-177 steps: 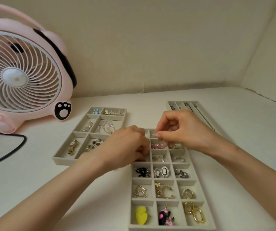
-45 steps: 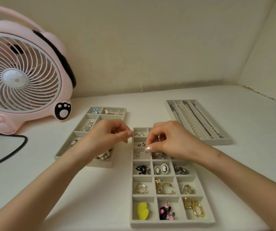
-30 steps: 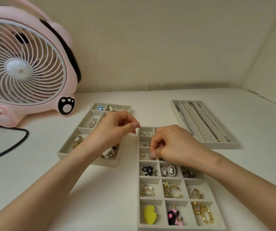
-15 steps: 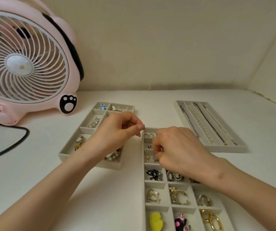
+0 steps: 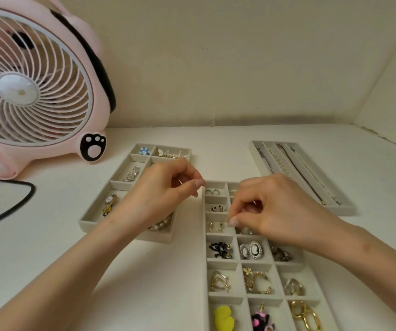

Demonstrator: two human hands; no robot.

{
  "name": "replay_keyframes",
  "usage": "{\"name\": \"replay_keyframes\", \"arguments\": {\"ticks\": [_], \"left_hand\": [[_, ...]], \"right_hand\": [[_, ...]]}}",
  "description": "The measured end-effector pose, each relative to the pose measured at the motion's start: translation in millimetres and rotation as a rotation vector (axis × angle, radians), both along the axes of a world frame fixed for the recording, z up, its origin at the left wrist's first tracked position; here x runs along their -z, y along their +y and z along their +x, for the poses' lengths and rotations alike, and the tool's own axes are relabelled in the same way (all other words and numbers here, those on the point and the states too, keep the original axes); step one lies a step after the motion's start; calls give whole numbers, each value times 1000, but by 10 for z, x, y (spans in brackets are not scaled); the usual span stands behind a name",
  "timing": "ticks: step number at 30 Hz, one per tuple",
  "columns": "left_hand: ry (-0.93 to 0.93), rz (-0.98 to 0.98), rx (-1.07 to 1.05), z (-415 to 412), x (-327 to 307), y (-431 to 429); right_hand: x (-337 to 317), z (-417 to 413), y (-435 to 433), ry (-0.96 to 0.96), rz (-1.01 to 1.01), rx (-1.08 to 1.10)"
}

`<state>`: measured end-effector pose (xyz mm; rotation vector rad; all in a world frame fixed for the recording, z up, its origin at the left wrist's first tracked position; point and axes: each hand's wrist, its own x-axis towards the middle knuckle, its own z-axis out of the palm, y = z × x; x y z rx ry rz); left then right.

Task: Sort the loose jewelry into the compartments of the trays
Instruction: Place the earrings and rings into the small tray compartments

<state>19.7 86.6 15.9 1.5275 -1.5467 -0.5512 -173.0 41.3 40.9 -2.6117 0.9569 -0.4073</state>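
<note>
The middle tray (image 5: 203, 237) has many small compartments with earrings, rings and brooches. My right hand (image 5: 273, 209) hovers over its upper rows. Its thumb and forefinger pinch a tiny piece just above the compartment with small gold earrings (image 5: 216, 226); the piece is too small to identify. My left hand (image 5: 163, 189) hangs over the gap between the left tray (image 5: 120, 181) and the middle tray. It pinches a thin, pale bit of jewelry between thumb and forefinger. The hand hides part of the left tray; a pearl bracelet (image 5: 162, 224) peeks out below the wrist.
A long tray (image 5: 348, 209) with necklaces in narrow slots lies at the right. A pink fan (image 5: 32, 87) stands at the back left, its black cable (image 5: 12, 206) curving over the white tabletop. Walls close in behind and on the right.
My right hand came down from the tray's top rows to the gold-earring compartment. My left hand drew back to the tray's left edge and kept its pinch.
</note>
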Motion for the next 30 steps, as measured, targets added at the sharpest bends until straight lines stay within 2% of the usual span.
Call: {"name": "replay_keyframes", "arguments": {"ticks": [3,6,13,16,19,24,27,30], "left_hand": [[-68,5,23,-7,12,10],[-124,8,13,-18,13,13],[-104,18,12,-32,12,33],[-99,12,15,-37,15,37],[-75,-9,32,-48,15,43],[-88,9,239,-105,-40,92],[26,50,302,-178,-42,105],[157,37,239,-233,-29,91]], "right_hand": [[-10,-70,47,38,54,-68],[15,-63,116,83,-1,-95],[62,24,238,204,-140,-124],[59,36,233,225,-126,-118],[16,30,178,132,34,-56],[-51,-18,27,-247,492,118],[-46,-44,-28,-385,730,150],[-16,-39,-53,-422,832,157]]}}
